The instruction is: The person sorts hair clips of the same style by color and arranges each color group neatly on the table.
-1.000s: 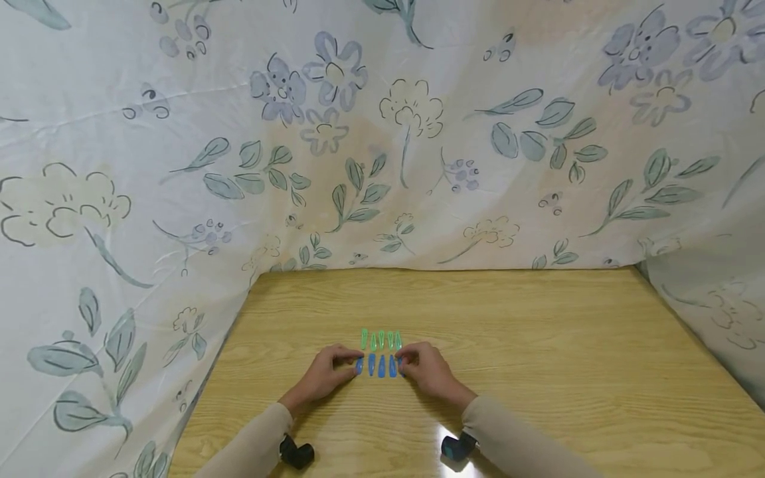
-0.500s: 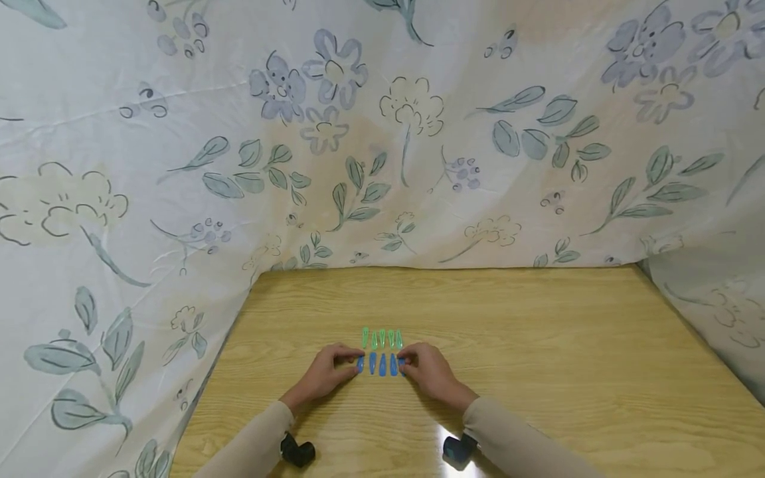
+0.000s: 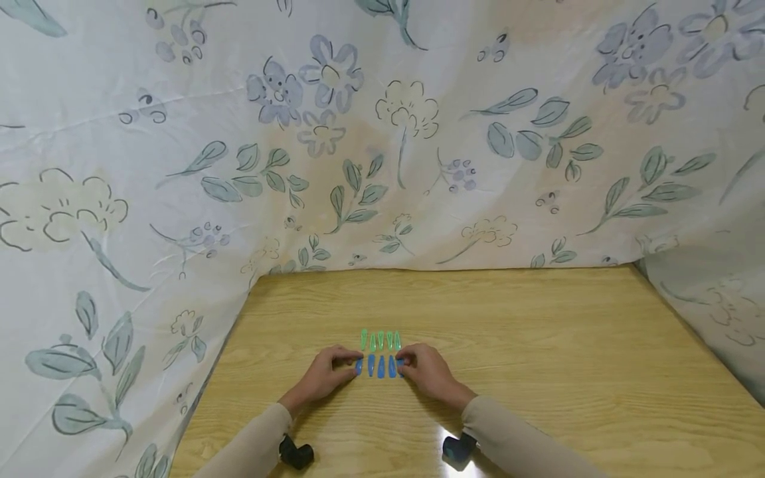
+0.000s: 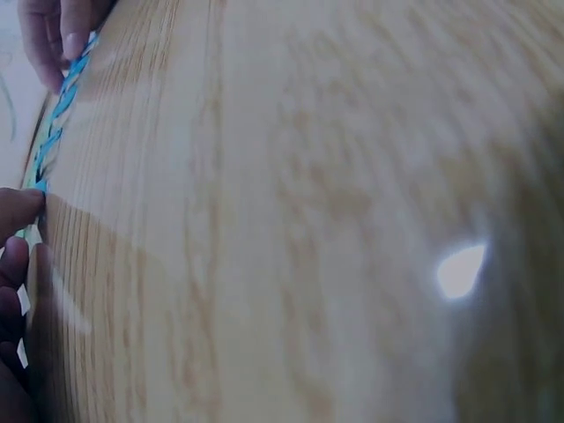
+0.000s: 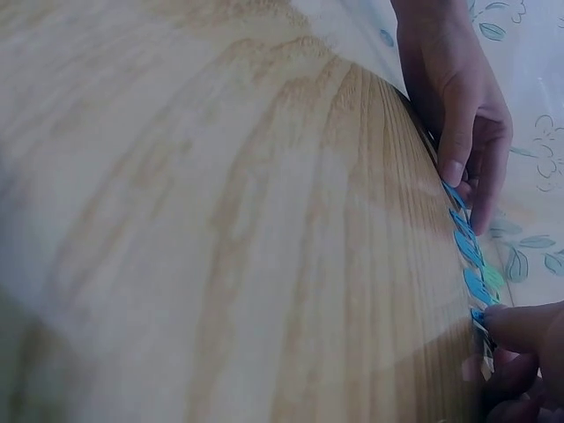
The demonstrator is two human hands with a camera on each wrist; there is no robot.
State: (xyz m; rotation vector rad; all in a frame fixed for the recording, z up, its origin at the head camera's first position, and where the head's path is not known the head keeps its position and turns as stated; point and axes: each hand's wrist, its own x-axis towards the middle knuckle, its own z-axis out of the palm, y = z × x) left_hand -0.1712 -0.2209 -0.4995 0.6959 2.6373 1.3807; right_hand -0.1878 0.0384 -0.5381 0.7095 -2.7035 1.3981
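Several blue snap hair clips (image 3: pixel 381 366) lie side by side in a row on the wooden table, each pointing away from me. Just beyond them runs a matching row of green hair clips (image 3: pixel 380 340). My left hand (image 3: pixel 325 373) pinches the leftmost blue hair clip (image 3: pixel 359 367) lengthwise, index finger at its far end and thumb at its near end. At the other end of the row, my right hand (image 3: pixel 427 370) holds the rightmost blue hair clip (image 3: pixel 401 366) the same way, its fingertips covering part of it. The right wrist view shows blue clips (image 5: pixel 468 249) between both hands.
The wooden table (image 3: pixel 538 345) stretches back to a floral cloth (image 3: pixel 418 166) hanging behind it and along both sides. A black wrist device (image 3: pixel 296 453) sits under the left sleeve, and another black device (image 3: pixel 459 449) under the right. Light glares on the tabletop near the right one.
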